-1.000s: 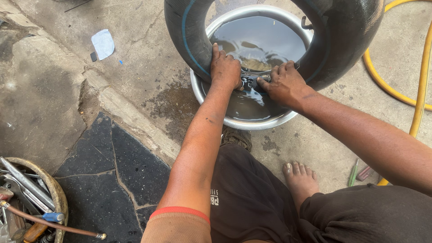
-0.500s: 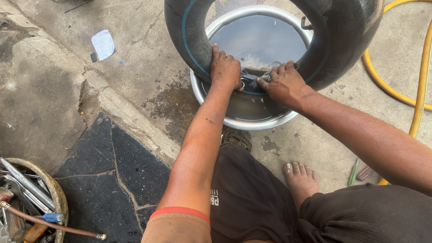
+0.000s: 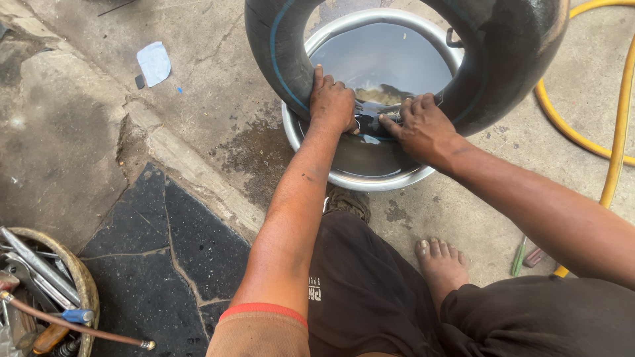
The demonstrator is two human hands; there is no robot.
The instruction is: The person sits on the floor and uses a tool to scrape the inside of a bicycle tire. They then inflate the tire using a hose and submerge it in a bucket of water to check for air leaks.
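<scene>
A large black rubber inner tube point(image 3: 509, 46), inflated and with a thin blue line along its side, stands upright with its lowest part dipped into a round shiny metal basin point(image 3: 360, 180) that holds water and sits on the concrete floor point(image 3: 218, 86). The left hand point(image 3: 333, 102) lies on the inner curve of the tube, palm down, fingers close together and pressing the rubber towards the water. The right hand point(image 3: 423, 125) grips the same low section from the other side, its fingers curled over the rubber at the water surface; whether they pinch something small there I cannot tell, because reflections hide it. By my judgement, the step in hand is holding one section of the tube under water and looking at it, and the next move would call for both hands to loosen a little and turn the tube so a fresh section goes down, while keeping it upright. A bare foot point(image 3: 440, 264) rests near the basin, a yellow hose point(image 3: 615, 152) curves on the right, a small pale blue scrap point(image 3: 154, 63) lies on the floor, and a woven basket of metal tools point(image 3: 83, 284) stands at lower left.
</scene>
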